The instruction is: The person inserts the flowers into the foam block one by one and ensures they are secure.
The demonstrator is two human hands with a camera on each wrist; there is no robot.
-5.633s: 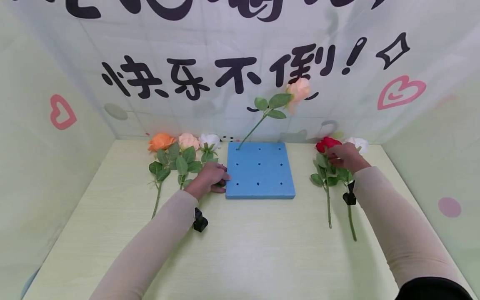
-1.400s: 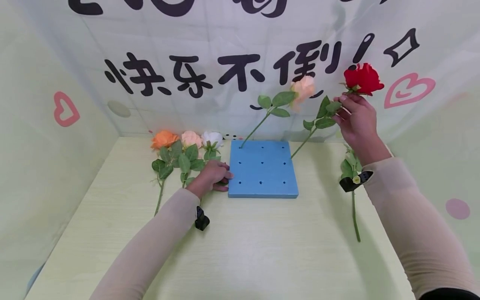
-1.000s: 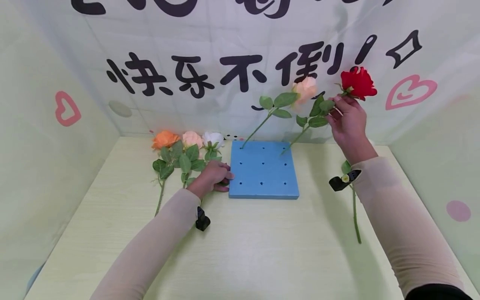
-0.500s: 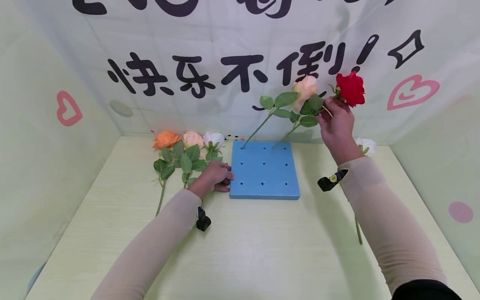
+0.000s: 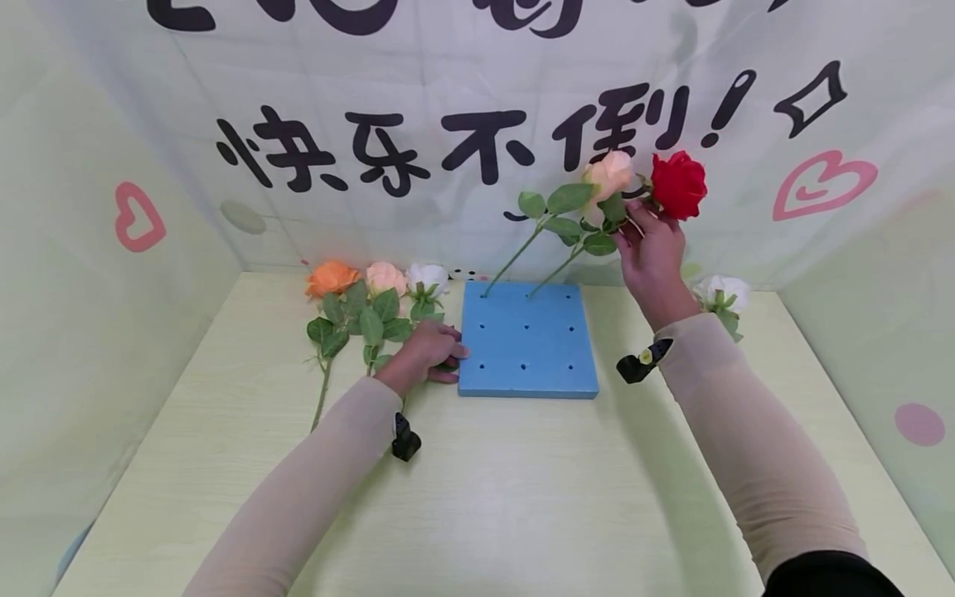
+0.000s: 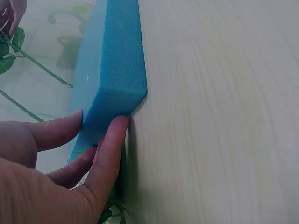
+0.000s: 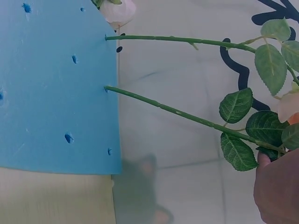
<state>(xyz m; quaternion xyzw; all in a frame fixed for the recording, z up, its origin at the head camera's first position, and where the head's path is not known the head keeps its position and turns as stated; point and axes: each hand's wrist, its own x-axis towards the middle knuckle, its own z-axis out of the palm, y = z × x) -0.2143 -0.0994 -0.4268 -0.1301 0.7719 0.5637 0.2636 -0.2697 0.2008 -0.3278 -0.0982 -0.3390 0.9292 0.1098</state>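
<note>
My right hand (image 5: 653, 264) pinches an artificial red rose (image 5: 679, 186) by its stem, just below the bloom. The stem (image 7: 177, 112) leans right, and its lower end meets the back middle hole of a blue foam block (image 5: 501, 348); how deep it sits I cannot tell. Beside it, a peach rose (image 5: 610, 174) leans from the back left hole. My left hand (image 5: 424, 358) holds the block's left edge. In the left wrist view the thumb (image 6: 60, 130) is at the top edge and the fingers (image 6: 110, 154) are against the side.
Orange (image 5: 332, 278), pink (image 5: 386, 279) and white (image 5: 428, 278) roses lie left of the block, partly behind my left hand. Another white rose (image 5: 722, 292) lies at the right, partly covered by my right forearm. A printed cloth backdrop (image 5: 448, 75) stands behind the table (image 5: 507, 497).
My right hand has picked up the red rose from the right of the table and brought it left, its stem end now at the back middle hole. My left hand stays at the block.
</note>
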